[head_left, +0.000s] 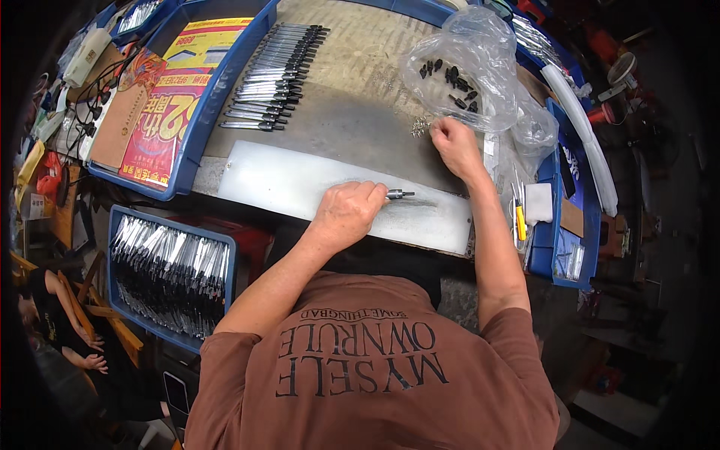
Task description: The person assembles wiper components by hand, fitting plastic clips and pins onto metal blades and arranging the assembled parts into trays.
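Note:
My left hand (349, 212) is closed around a slim silver-and-black pen-like rod (400, 194), whose thin dark tip points right. It rests over a white plastic board (277, 175) along the bench's near edge, where grey smudges show around the rod. My right hand (454, 142) has its fingers pinched together beside a small heap of tiny metal parts (420, 126); whatever is between the fingertips is hidden. Just beyond it, a clear plastic bag (487, 45) has several small black pieces (459, 81) on it. Similar rods (277, 71) lie in a row at the far left of the bench.
A blue tray (191, 169) with printed sheets and a brown notebook stands left. Below it, a blue bin (229, 289) holds many silver-and-black rods. At right are a yellow-handled tool (519, 219), a white block (538, 203) and another blue tray (541, 259). Another person's hand (95, 363) shows lower left.

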`<action>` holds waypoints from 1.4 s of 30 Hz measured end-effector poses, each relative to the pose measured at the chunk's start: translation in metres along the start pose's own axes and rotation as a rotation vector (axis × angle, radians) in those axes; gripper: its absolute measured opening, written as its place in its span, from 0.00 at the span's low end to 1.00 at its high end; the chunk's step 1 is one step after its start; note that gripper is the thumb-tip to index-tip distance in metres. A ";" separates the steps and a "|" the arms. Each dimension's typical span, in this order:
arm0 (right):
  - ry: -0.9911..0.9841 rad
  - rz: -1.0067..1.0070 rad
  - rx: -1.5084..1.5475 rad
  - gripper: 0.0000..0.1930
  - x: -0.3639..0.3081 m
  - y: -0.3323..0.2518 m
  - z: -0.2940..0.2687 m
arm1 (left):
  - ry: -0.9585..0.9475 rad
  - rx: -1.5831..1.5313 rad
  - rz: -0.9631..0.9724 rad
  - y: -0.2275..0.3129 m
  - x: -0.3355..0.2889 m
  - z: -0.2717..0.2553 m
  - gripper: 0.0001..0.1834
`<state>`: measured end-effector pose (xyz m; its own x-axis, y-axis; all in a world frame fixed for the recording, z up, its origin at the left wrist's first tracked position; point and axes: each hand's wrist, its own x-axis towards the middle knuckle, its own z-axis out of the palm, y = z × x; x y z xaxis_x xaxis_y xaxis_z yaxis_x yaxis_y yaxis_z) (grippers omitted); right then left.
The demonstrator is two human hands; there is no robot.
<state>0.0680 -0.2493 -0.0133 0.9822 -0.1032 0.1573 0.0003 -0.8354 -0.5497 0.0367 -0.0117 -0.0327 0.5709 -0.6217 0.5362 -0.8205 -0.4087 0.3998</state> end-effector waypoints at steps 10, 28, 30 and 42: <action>-0.165 0.018 0.726 0.05 -0.072 -0.050 0.008 | 0.001 0.005 0.002 -0.001 0.000 0.000 0.09; -0.058 -0.031 0.538 0.03 -0.082 -0.055 0.015 | 0.025 -0.005 0.008 -0.001 -0.002 0.002 0.09; -0.047 -0.052 0.519 0.03 -0.082 -0.055 0.014 | 0.026 -0.001 0.013 -0.001 -0.001 0.002 0.09; 0.014 -0.368 0.122 0.04 -0.076 -0.065 0.004 | 0.029 0.064 0.048 0.000 -0.002 0.003 0.09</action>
<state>-0.0060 -0.1851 0.0069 0.9094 0.1841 0.3729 0.3759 -0.7473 -0.5480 0.0352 -0.0125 -0.0363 0.5306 -0.6227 0.5751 -0.8467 -0.4213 0.3250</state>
